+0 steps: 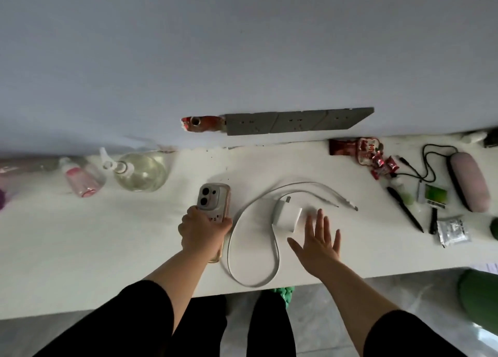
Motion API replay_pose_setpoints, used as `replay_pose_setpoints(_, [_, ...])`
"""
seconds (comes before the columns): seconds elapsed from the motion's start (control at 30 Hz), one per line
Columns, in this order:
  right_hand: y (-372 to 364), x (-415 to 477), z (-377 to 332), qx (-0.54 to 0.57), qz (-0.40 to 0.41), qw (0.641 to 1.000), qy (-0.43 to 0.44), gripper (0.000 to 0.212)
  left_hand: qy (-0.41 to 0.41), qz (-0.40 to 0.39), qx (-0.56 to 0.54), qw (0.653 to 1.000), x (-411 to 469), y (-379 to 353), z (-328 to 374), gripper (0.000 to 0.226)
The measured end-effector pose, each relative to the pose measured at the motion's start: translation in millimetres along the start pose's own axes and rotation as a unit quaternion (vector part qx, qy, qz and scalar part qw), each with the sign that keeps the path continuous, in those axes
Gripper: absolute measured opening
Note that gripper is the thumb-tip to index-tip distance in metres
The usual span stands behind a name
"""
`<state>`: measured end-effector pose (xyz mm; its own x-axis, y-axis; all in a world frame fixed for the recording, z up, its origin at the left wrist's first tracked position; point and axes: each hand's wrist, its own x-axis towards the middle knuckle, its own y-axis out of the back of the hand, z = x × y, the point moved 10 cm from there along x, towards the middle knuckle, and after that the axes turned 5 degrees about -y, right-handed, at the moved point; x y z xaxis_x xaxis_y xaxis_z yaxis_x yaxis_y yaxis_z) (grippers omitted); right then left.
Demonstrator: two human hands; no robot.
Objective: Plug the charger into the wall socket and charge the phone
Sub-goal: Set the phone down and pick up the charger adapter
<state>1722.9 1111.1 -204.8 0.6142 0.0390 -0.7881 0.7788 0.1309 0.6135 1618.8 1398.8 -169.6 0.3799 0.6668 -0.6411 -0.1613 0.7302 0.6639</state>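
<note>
A phone point(213, 199) in a pale pink case lies face down on the white table point(107, 235), camera end toward the wall. My left hand point(202, 230) is closed over its near half. A white charger block point(285, 213) lies to the right of the phone, prongs pointing at the wall. Its white cable point(237, 238) loops toward the table's front edge and back to a free plug end point(350, 204). My right hand point(318, 240) hovers with fingers spread just short of the charger, holding nothing. A grey row of wall sockets point(296, 120) is set in the wall above the table.
Clear and pink pump bottles point(140, 172) stand at the left by the wall. On the right lie red snack wrappers point(369, 151), a black pen point(404, 208), a pink case point(469, 181) with a black cord, and a silver sachet point(452, 230). A red broken patch point(202, 123) adjoins the sockets.
</note>
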Motion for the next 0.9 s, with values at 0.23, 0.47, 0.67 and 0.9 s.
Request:
replay_pose_setpoints(0.23, [-27.4,15.4,-0.5,-0.047,-0.028,0.998,0.003,0.119,-0.054,0.087,0.037,0.994,14.7,-15.4,4.2,0.086])
replay_pose_setpoints(0.47, [-31.5,18.3,0.2,-0.056,-0.042,0.998,0.001,0.12,-0.073,0.176,0.08,0.978,13.9,-10.1,2.5,0.094])
replay_pose_setpoints(0.67, [-21.6,10.4,30.1,-0.063,-0.039,0.997,-0.01,0.119,-0.105,0.162,0.109,0.975,-6.6,-37.0,14.4,0.099])
replay_pose_setpoints(0.9, [-2.5,17.6,32.9,-0.05,-0.027,0.998,-0.003,0.119,-0.092,0.142,0.089,0.982,-16.1,-44.1,38.5,0.1])
